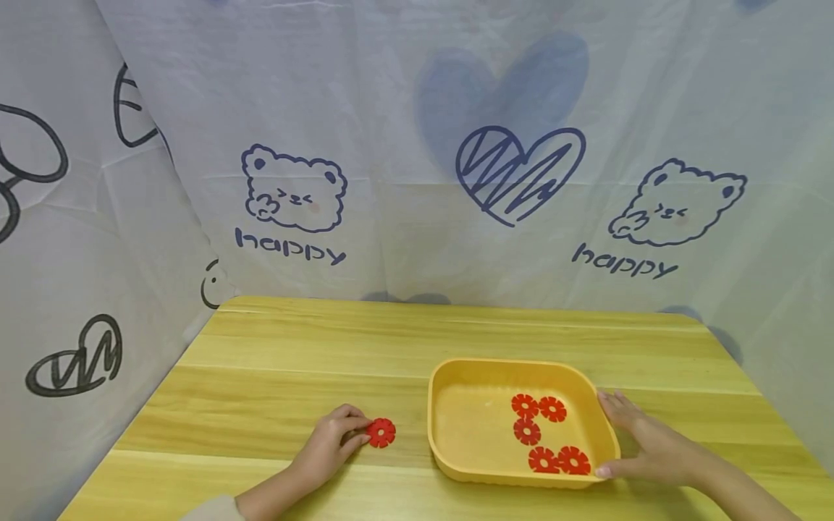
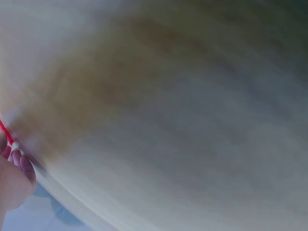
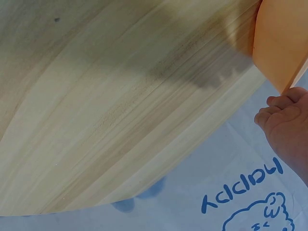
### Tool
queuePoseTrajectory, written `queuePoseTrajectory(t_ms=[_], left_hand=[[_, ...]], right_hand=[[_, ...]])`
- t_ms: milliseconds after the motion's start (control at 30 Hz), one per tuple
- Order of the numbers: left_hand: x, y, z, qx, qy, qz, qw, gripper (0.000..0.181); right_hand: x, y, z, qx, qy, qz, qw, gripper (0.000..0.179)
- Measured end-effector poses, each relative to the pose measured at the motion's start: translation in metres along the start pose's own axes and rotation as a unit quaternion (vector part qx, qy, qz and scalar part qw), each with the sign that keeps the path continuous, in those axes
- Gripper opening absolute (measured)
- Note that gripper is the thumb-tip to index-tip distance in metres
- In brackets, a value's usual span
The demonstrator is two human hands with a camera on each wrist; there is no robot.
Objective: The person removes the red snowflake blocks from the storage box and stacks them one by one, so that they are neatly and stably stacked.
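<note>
My left hand [image 1: 331, 443] pinches a red snowflake-shaped plastic disc [image 1: 381, 433] by its left edge, between thumb and fingers, just over the table left of a yellow plastic tray [image 1: 456, 463]. In the left wrist view a sliver of the red disc [image 2: 6, 133] shows at the fingertips of the left hand [image 2: 17, 175]. My right hand [image 1: 651, 441] holds the tray at its right end, thumb at the near corner and fingers along the outer wall. The right wrist view has the right hand [image 3: 288, 120] at the tray's orange-looking wall [image 3: 281, 43].
Several more red snowflake discs [image 1: 527, 432] lie in the right half of the tray, two of them against the near wall. The wooden table [image 1: 260, 391] reaches back to a white cloth [image 1: 391, 239] printed with bears and hearts. More cloth hangs at the left.
</note>
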State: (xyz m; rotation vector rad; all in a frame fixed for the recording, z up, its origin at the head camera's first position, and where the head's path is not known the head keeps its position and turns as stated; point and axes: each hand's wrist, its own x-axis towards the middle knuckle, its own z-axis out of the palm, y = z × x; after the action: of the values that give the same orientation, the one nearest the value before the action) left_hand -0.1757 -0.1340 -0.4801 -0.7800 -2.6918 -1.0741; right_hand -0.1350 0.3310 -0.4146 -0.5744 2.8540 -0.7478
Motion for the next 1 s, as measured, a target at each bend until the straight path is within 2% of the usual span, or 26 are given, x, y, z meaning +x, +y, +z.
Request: queuePoseTrajectory(t_ms=[833, 900, 1000], left_hand=[[-0.0004, 0.0018, -0.0030, -0.014, -0.006, -0.013, 0.9998, 0.022], [0.0007, 0.0029, -0.0046, -0.020, 0.000, -0.018, 0.9996, 0.022], [0.0044, 0.0053, -0.0083, -0.029, 0.025, -0.018, 0.9991, 0.022]], right_hand=[[-0.0010, 0.0005, 0.0008, 0.007, 0.000, 0.007, 1.0000, 0.100], [-0.0003, 0.0000, 0.0000, 0.008, -0.004, 0.011, 0.9999, 0.101], [0.0004, -0.0014, -0.0010, 0.004, -0.008, 0.010, 0.9999, 0.100]])
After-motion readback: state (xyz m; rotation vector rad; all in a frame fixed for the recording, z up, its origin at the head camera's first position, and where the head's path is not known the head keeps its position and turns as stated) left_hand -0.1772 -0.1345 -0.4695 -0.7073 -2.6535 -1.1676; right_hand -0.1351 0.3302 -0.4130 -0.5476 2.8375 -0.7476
